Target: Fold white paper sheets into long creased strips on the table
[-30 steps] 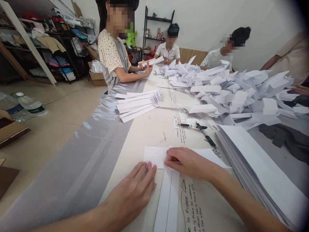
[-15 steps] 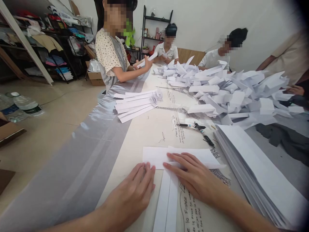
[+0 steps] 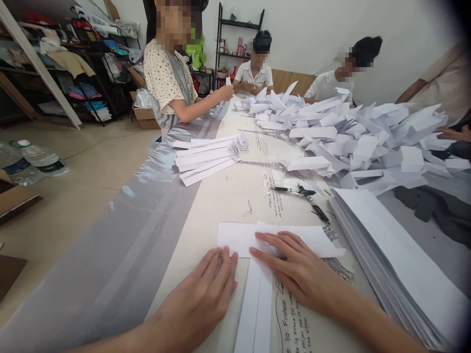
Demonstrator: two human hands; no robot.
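Observation:
Crosswise in front of me lies a white paper strip (image 3: 235, 234). My left hand (image 3: 215, 279) has its fingers curled and pressed together at the strip's lower left edge; the thumb is partly hidden. With its fingers stretched out, my right hand (image 3: 290, 262) rests flat on the middle of the strip, a small raised flap of paper under the fingers. Beneath the strip, folded paper (image 3: 253, 309) with a lengthwise crease runs toward me. To the right of my right hand lies a tall stack of white paper (image 3: 397, 255).
A big heap of folded papers (image 3: 353, 132) covers the table's far right. Folded strips (image 3: 206, 159) lie fanned at the left, pens (image 3: 294, 190) in the middle. Co-workers sit or stand around the far side, one person (image 3: 176, 93) at the left holding paper.
My hands and the strip stay nearly in place. The person at the left has lowered and turned the paper in their hands. The far part of the view has shifted slightly.

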